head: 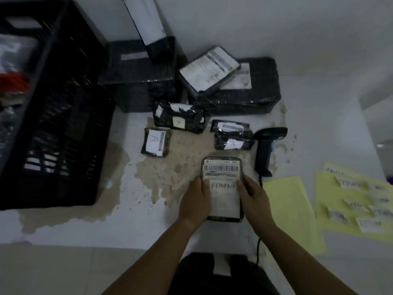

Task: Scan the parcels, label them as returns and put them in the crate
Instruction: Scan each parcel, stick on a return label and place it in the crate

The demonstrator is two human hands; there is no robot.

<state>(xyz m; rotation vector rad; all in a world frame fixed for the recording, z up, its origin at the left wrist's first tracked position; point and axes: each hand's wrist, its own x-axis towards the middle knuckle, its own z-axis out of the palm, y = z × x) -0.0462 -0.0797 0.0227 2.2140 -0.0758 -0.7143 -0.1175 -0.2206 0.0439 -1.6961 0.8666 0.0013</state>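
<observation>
My left hand (pixel 196 199) and right hand (pixel 254 195) gripping the RETURN-labelled parcel (pixel 223 188) by its sides, scanner (pixel 266 147) right, crate (pixel 53 107) far left

crate (pixel 63 103) cut off left, return labels (pixel 348 184) blurred

Dim, flat light. A plain white wall (pixel 297 24) fills the upper right of the frame. Below it a white tabletop (pixel 136 211) shows blotchy tan patches (pixel 182 167) at centre. Pale floor tiles (pixel 63 271) run along the bottom left
</observation>
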